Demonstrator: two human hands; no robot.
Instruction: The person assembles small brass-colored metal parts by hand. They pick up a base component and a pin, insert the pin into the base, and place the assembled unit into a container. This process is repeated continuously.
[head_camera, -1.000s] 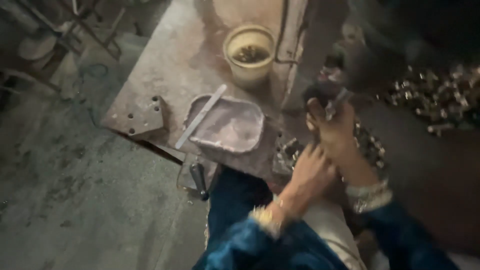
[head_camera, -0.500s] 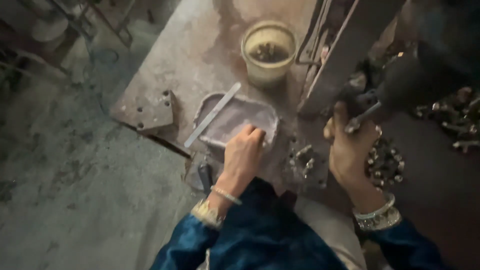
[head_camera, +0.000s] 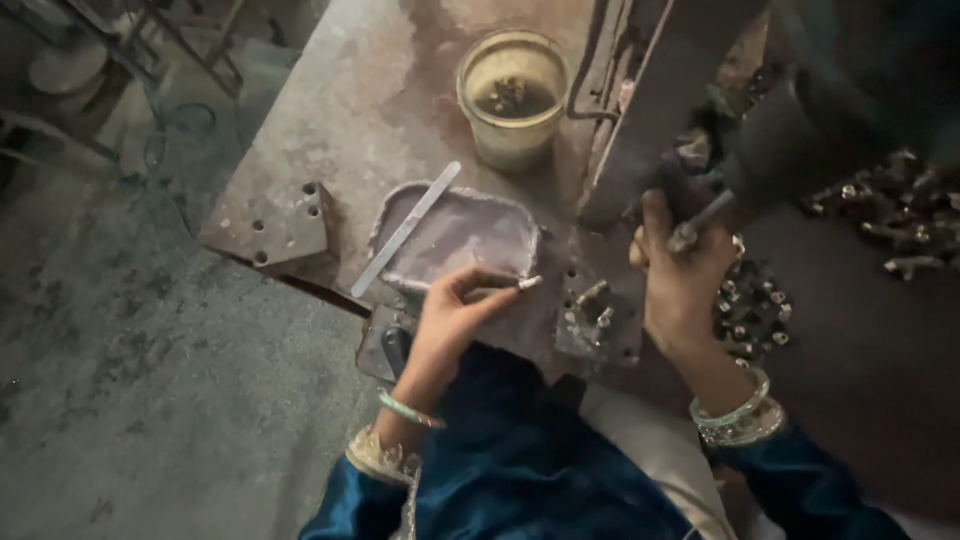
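Since half a second ago the left hand (head_camera: 455, 305) has drawn back from the grey tray (head_camera: 455, 232) toward the near edge of the table (head_camera: 370, 110), and it now pinches a small pale-tipped piece (head_camera: 527, 283) between thumb and fingertips, the tip pointing right; the right hand (head_camera: 685, 270) has stayed up by the dark machine (head_camera: 800, 130).

Head view: the left forearm rises from a blue sleeve with a pale bangle at the wrist, the wrist bent, the fingers curled shut around the small piece just beside the tray's near right corner. The right arm reaches up and away, bangles at its wrist too; that hand is closed around a short metal rod (head_camera: 700, 222) held against the machine's lower part.

The tray is shallow, rounded at the corners and dusted with grey powder — a flat pale strip (head_camera: 405, 230) lies slantwise across its left rim. Beyond it stands a yellowish round tub (head_camera: 512, 95) with a few dark bits lying at its bottom. Left of the tray a steel plate (head_camera: 280, 225) with drilled holes rests at the table's corner. A pile of small metal parts (head_camera: 750, 305) lies just right of the right hand, and more lie further right — details too blurred to tell
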